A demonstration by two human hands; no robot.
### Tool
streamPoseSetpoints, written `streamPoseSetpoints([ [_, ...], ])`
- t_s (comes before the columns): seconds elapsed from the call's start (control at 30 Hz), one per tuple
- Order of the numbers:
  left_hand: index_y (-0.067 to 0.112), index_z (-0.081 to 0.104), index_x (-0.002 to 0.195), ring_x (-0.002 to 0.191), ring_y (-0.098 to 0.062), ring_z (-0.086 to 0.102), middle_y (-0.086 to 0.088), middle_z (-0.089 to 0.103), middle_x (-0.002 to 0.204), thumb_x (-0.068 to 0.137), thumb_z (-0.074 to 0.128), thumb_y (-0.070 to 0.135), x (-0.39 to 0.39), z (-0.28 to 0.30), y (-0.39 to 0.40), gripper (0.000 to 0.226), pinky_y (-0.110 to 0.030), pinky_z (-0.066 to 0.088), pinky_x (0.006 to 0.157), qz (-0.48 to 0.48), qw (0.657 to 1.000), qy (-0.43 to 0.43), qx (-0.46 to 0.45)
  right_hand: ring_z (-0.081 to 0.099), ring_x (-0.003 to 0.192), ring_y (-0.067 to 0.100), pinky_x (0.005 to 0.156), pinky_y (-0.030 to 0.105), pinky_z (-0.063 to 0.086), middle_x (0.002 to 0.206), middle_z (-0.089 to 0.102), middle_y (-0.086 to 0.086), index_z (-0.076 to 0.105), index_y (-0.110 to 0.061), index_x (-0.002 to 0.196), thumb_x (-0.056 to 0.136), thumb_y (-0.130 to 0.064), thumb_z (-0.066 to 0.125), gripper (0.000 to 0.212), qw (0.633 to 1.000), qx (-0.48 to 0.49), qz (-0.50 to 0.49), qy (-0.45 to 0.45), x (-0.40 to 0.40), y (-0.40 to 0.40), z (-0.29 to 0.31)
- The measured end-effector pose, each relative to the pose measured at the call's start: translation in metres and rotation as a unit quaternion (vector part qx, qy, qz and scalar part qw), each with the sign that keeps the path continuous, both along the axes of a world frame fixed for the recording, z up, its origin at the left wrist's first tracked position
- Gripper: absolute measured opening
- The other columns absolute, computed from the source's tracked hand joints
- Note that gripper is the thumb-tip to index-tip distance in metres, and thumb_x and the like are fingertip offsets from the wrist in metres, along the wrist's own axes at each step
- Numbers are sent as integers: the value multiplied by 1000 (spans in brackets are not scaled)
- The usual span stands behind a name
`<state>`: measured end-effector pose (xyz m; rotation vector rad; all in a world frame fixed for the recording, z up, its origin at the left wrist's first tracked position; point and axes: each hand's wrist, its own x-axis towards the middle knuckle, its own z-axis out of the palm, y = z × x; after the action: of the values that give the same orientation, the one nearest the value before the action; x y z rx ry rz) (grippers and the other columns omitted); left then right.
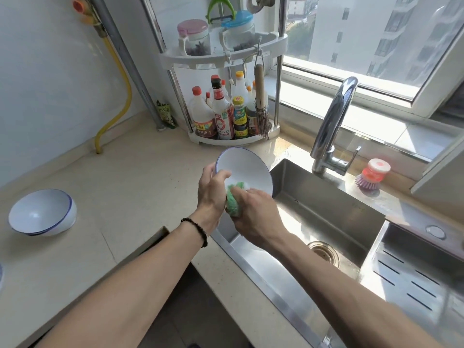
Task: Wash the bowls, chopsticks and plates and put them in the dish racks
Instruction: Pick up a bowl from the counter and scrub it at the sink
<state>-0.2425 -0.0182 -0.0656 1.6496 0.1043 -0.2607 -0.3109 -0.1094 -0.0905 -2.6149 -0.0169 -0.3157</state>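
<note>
While the stacked bowls (42,213) sit tilted at the far left of the surface (130,197), apparently two nested, with no way to tell whether they're washed, I'm mid-scrub on another one. My left hand (211,192) grips the blue-rimmed bowl (247,169) at its near rim, thumb curled inside, holding it tilted above the left edge of the sink (326,222). My right hand (253,214) is closed around a green sponge (233,200), pressed against the bowl's inner wall. Hands are together, almost touching.

Step, as I read it: soaping the inside. Next probably calls for working round the rest of the wall and the outside, then a rinse under the tap (334,126), which shows no water running. No dish rack, chopsticks or plates identifiable in view; a slotted metal panel (406,280) sits at the sink's right.

Writing: the bottles (226,116) on the corner shelf carry red and yellow printed labels, too small to read. A pink dish brush (371,177) stands right of the tap; no label visible.
</note>
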Motion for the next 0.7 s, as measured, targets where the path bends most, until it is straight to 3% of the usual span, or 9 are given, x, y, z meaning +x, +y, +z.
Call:
streamPoseSetpoints([
  [0.07,23,57,68,79,-22,55,5,61,78,69,55,34,8,1,7,11,-37,42,72,4,998,-36,44,60,117,30,118,52,23,112,69,7,53,-23,135,88,-9,60,50,994,-64,61,62,-10,-19,-9],
  [0.17,24,62,70,75,-22,60,4,65,74,69,54,36,8,3,8,15,-33,46,63,6,993,-77,90,18,153,19,118,61,-13,151,45,5,33,-32,152,89,-5,55,72,980,-156,43,118,-12,-36,-8],
  [0.2,22,58,66,70,-19,55,7,61,68,69,53,36,7,3,5,15,-30,42,58,19,992,-82,93,16,153,20,118,60,-14,150,44,6,33,-32,151,87,-5,54,73,981,-127,37,142,-9,-29,-4],
  [0.3,13,48,62,66,-19,42,9,48,60,68,55,37,9,3,4,25,-31,31,63,27,991,-90,96,44,134,28,122,54,-8,128,59,10,36,-31,151,86,-1,50,72,976,43,75,198,-7,-8,6],
  [0.37,9,60,74,75,-28,51,-3,61,72,65,58,41,19,3,13,33,-36,37,72,-33,990,-82,107,42,137,26,122,55,-10,137,57,5,30,-35,154,88,-2,50,76,979,16,95,178,-13,-15,5],
  [0.47,22,71,80,86,-31,64,-4,73,85,66,59,39,26,7,19,26,-37,44,72,-91,985,-67,126,14,154,20,115,54,-22,160,32,-2,21,-35,157,90,-5,50,78,980,-129,62,140,-14,-29,-5],
  [0.6,2,54,73,71,-22,44,-8,50,72,60,57,37,21,8,8,38,-35,32,65,-3,991,-76,112,43,135,28,122,52,-12,117,58,6,34,-28,152,86,-3,51,72,978,60,50,192,-3,1,8],
  [0.63,1,51,72,71,-21,42,-8,47,73,60,57,34,23,9,9,37,-34,32,65,0,992,-67,109,46,131,28,123,51,-12,115,59,4,33,-30,152,87,-4,52,73,979,69,60,184,-3,0,8],
  [0.7,6,55,71,71,-23,47,-8,52,74,57,57,30,29,18,16,28,-31,37,61,-61,991,-20,117,44,138,25,119,50,-21,131,61,1,36,-34,149,90,-10,55,66,991,-44,76,101,-7,-17,-1],
])
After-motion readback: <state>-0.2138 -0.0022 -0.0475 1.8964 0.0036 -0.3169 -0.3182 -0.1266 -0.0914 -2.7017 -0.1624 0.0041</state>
